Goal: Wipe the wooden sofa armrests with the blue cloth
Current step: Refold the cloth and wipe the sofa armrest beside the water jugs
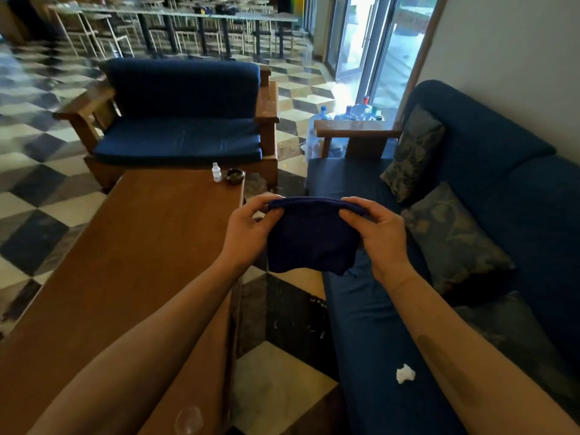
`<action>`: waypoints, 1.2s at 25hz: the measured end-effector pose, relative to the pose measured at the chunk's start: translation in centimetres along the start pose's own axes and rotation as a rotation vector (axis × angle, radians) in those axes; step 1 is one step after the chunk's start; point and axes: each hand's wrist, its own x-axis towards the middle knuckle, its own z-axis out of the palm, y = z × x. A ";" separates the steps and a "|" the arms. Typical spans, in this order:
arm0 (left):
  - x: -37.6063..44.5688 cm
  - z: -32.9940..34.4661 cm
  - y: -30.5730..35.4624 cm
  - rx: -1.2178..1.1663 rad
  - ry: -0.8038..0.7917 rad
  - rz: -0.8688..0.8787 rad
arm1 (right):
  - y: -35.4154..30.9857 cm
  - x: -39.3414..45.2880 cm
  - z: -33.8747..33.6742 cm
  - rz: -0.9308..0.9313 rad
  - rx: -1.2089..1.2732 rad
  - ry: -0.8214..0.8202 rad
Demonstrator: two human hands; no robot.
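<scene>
Both hands up: left hand (248,227) and right hand (375,229) fingers pinch the blue cloth (310,237) top edge, wooden armrest (354,130) well beyond.

dim room, door (370,42) glare, warped edges

Cloth, wood, polished stone.
Blue cloth (310,237): soft matt weave, no sheen, folded over at top edge. Low surface (141,246): brown wood, smooth, satin finish. Far sofa armrest (356,129): wood, glossy top catching window light. Sofa cushions (370,340): dark blue fabric, matt. Floor (37,199): glossy checkered tiles, reflective. Small bottle (216,172): white plastic. White scrap (405,373): crumpled paper.
</scene>
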 end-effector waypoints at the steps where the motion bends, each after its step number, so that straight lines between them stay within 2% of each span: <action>1: 0.6 0.0 -0.5 -0.003 -0.003 -0.009 | 0.5 0.7 0.2 0.012 0.005 -0.004; 9: 8.8 2.1 -6.1 0.023 -0.015 -0.057 | 5.3 9.9 0.5 0.114 0.042 -0.022; 19: 25.5 6.7 -13.1 0.055 -0.005 -0.114 | 10.0 28.4 -0.7 0.151 0.001 -0.122; 23: 31.2 6.7 -14.8 0.009 0.042 -0.167 | 11.2 35.3 1.1 0.153 0.013 -0.139; 30: 43.7 3.9 -20.1 -0.005 0.063 -0.159 | 14.7 47.9 7.1 0.126 0.017 -0.144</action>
